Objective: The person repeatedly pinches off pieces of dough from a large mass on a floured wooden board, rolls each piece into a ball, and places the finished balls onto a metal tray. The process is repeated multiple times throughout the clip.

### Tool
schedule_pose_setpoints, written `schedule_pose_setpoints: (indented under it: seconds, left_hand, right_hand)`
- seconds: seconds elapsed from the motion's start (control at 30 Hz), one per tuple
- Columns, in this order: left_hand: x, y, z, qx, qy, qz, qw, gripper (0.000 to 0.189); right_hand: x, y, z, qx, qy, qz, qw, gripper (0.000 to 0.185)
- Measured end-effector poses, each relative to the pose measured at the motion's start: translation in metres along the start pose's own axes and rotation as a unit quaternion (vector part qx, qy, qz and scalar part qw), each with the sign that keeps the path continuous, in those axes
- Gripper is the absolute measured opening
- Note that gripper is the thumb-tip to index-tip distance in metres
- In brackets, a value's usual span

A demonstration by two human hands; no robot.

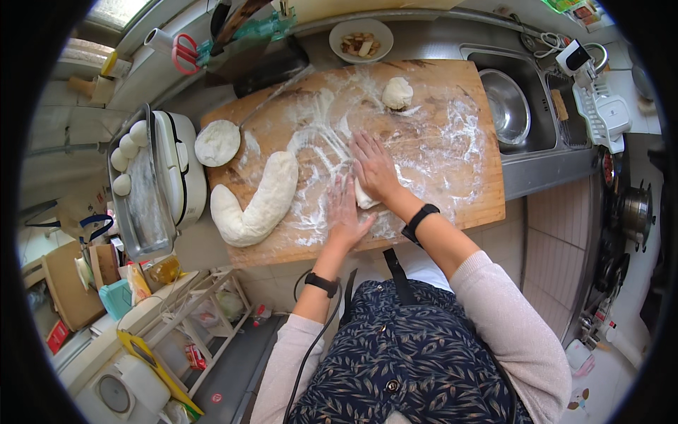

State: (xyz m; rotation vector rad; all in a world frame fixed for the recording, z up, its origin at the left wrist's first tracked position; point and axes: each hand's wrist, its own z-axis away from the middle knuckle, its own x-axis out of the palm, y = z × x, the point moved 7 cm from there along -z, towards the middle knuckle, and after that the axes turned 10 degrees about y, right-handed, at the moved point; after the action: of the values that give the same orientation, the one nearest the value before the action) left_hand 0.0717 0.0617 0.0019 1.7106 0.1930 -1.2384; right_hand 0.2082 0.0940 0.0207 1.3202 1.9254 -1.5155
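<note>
A small piece of white dough (pixel 365 197) lies on a floured wooden board (pixel 466 185), partly hidden by my right hand (pixel 375 168). That hand is flat and slants across the dough with its fingers stretched out. To the left of the piece, my left hand (pixel 344 214) rests with straight fingers and its thumb held out. A thick bent roll of dough (pixel 259 206) lies on the board's left part. Near the far edge sits a rounded lump of dough (pixel 397 94). Loose flour (pixel 323 138) streaks the wood around my hands.
A round long-handled scoop holding flour (pixel 217 143) rests at the board's left edge. Farther left, a metal tray (pixel 139 233) holds several dough balls (pixel 128 146) beside a white appliance (pixel 180 169). Behind the board stands a white bowl (pixel 339 34); a sink (pixel 537 100) adjoins on the right.
</note>
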Motion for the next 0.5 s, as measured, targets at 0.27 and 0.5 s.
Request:
schedule_pose_setpoints:
  seconds: [0.27, 0.5]
  left_hand:
    - [0.003, 0.016, -0.033, -0.036, 0.086, 0.184, 0.978, 0.104]
    - [0.021, 0.024, 0.007, 0.017, -0.063, 0.077, 0.995, 0.109]
  right_hand:
    - [0.01, 0.017, 0.004, 0.191, 0.001, -0.329, 0.925, 0.045]
    - [-0.02, -0.009, 0.048, 0.077, 0.04, -0.129, 0.988, 0.042]
